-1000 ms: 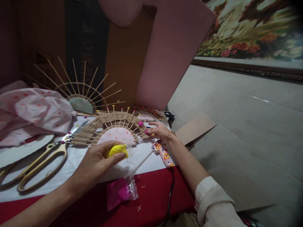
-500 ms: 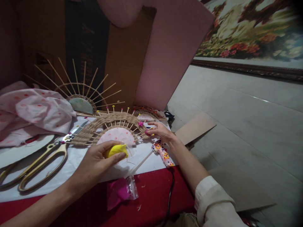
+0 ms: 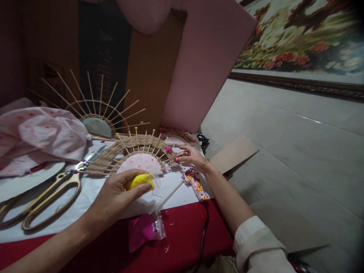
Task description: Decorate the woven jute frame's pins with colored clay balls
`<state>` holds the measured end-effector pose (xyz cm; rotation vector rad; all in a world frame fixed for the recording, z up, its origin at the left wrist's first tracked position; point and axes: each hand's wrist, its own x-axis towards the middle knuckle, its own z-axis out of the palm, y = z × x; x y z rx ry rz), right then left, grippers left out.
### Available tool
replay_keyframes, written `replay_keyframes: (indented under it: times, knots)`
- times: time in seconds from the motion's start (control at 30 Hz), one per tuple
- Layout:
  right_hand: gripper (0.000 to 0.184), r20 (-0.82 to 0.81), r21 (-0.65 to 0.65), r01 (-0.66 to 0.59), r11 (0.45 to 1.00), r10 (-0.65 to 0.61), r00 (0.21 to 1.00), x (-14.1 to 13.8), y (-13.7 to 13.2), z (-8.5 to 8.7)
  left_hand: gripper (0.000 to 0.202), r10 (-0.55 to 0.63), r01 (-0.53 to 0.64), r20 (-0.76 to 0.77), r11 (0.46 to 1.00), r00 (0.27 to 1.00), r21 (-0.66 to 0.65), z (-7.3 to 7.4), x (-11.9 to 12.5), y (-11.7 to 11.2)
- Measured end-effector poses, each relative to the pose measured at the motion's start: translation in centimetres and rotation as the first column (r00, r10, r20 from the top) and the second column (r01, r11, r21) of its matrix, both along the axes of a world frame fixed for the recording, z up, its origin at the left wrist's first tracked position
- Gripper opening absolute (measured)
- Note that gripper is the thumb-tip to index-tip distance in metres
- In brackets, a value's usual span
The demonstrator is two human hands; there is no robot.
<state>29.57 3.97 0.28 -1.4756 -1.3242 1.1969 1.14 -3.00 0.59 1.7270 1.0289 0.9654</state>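
Observation:
A half-round woven fan frame (image 3: 133, 148) with stick spokes and coloured tips lies on white paper (image 3: 93, 193). Its centre is a pink spotted fabric half-disc (image 3: 140, 162). My left hand (image 3: 116, 195) is closed around a yellow lump (image 3: 140, 181) just in front of that disc. My right hand (image 3: 192, 156) reaches to the frame's right end, its fingertips pinched at the spoke tips beside a small pink star (image 3: 168, 148); what they hold is too small to make out.
Large gold-handled scissors (image 3: 42, 199) lie at the left, and pink spotted cloth (image 3: 40, 134) is bunched behind them. A flower-patterned glue gun (image 3: 195, 184) and a glue stick (image 3: 167, 196) rest by my right wrist. A pink bag (image 3: 145, 229) sits on the red cloth. A second spoked frame (image 3: 98, 121) stands behind.
My right hand has shifted very slightly up at the frame's right end. My left hand has kept still on the yellow lump.

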Motion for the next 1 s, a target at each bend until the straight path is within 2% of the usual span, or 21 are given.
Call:
replay_keyframes:
  times: [0.1,0.3,0.47,0.6,0.67,0.73,0.83,0.87,0.9,0.93,0.97,1.0]
  knots:
    - [0.069,-0.003,-0.01,-0.004,1.0,0.004,1.0,-0.6,0.0,0.0,0.031,-0.009,0.009,-0.006,1.0,1.0,0.002,0.0,0.0,0.0]
    - [0.068,-0.008,-0.021,0.013,1.0,-0.013,1.0,-0.8,0.2,0.2,0.031,-0.021,0.021,-0.002,1.0,1.0,-0.003,0.0,0.1,0.1]
    - [0.06,0.015,-0.026,0.038,0.999,-0.038,0.999,-0.9,0.0,0.4,0.032,-0.019,0.019,0.018,1.0,1.0,-0.008,0.1,0.1,-0.1]
    - [0.054,0.04,0.021,0.084,0.996,-0.085,0.996,-0.9,0.4,-0.1,0.032,-0.008,0.008,0.022,1.0,1.0,-0.017,0.0,0.1,0.0]
    - [0.049,0.043,0.095,0.136,0.986,-0.141,0.989,-0.7,0.5,0.2,0.033,0.009,-0.007,0.044,0.999,0.999,-0.039,-0.1,0.1,0.1]
    - [0.043,0.023,0.231,0.234,0.945,-0.245,0.969,-0.5,0.3,1.0,0.035,0.036,-0.03,0.082,0.996,0.996,-0.079,-0.3,0.1,0.3]
    - [0.023,-0.072,0.459,0.399,0.794,-0.414,0.907,-1.1,-1.2,2.8,0.037,0.071,-0.05,0.15,0.989,0.986,-0.141,-0.4,-0.1,0.6]
    - [0.014,-0.106,0.505,0.431,0.748,-0.442,0.891,-1.6,-2.0,3.3,0.037,0.074,-0.05,0.163,0.987,0.984,-0.15,-0.5,-0.1,0.7]
    - [0.013,-0.149,0.557,0.452,0.697,-0.451,0.88,-2.3,-2.9,3.8,0.037,0.074,-0.048,0.168,0.987,0.983,-0.156,-0.5,-0.2,0.8]
    - [0.016,-0.218,0.631,0.433,0.644,-0.388,0.895,-3.1,-3.9,4.1,0.037,0.073,-0.046,0.167,0.986,0.983,-0.161,-0.5,-0.2,0.8]
    - [0.019,-0.258,0.683,0.392,0.617,-0.298,0.919,-4.0,-4.9,4.2,0.037,0.071,-0.044,0.16,0.985,0.985,-0.167,-0.5,-0.2,0.8]
    - [0.021,-0.251,0.706,0.325,0.629,-0.206,0.946,-5.0,-5.9,4.2,0.038,0.075,-0.047,0.154,0.983,0.985,-0.175,-0.4,-0.1,0.8]
